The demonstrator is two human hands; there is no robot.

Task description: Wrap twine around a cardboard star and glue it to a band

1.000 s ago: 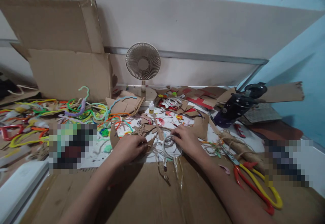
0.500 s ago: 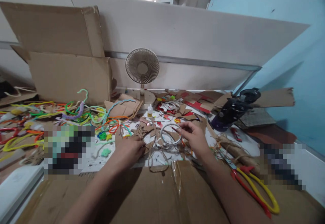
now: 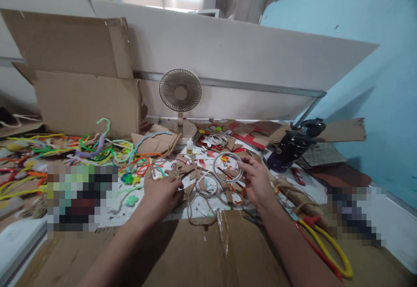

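My right hand (image 3: 257, 180) pinches a pale round ring (image 3: 214, 168) by its right edge and holds it up over the tabletop. The ring looks like thin wire or cord and faces me. My left hand (image 3: 163, 193) lies low on the left with its fingers curled down; whatever they grip is hidden. Close to its fingertips are a brown twine star shape (image 3: 176, 171) and a loop of twine (image 3: 202, 223). More pale wire rings (image 3: 208, 196) lie between my hands.
A fan (image 3: 180, 91) stands at the back, with a small glue-like bottle (image 3: 189, 146) before it. Colourful fuzzy stems (image 3: 94, 148) crowd the left. On the right are a dark bottle (image 3: 289, 148), a twine roll (image 3: 298, 196) and yellow-and-red-handled pliers (image 3: 332, 239). Cardboard (image 3: 182, 252) covers the front.
My right hand has shifted a little right and raised the ring, which now appears rounder and apart from the rings below. The left hand stays about where it was. The view has tilted slightly.
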